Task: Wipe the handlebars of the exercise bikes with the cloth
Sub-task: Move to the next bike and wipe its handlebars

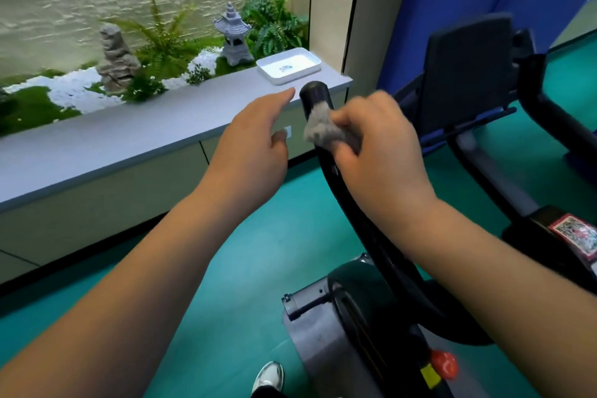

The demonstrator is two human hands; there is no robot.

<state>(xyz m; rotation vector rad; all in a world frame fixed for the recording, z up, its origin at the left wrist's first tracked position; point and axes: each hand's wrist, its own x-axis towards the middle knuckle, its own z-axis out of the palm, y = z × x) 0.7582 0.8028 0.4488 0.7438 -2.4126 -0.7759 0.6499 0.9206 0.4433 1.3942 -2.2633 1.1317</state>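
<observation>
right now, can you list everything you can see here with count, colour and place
cloth: one, grey, wrapped on the handlebar under the right hand
handlebar: one, black, centre, curving down to the bike body
console: one, dark, upper right
bike body: one, grey and black, bottom centre
knob: one, red, bottom right
ledge: one, grey, left
tray: one, white, on the ledge's far end
stone lantern: one, grey, among ferns behind the ledge
floor: green
shoe: one, white, bottom edge
hands: left hand open, beside the handlebar; right hand gripping the cloth
</observation>
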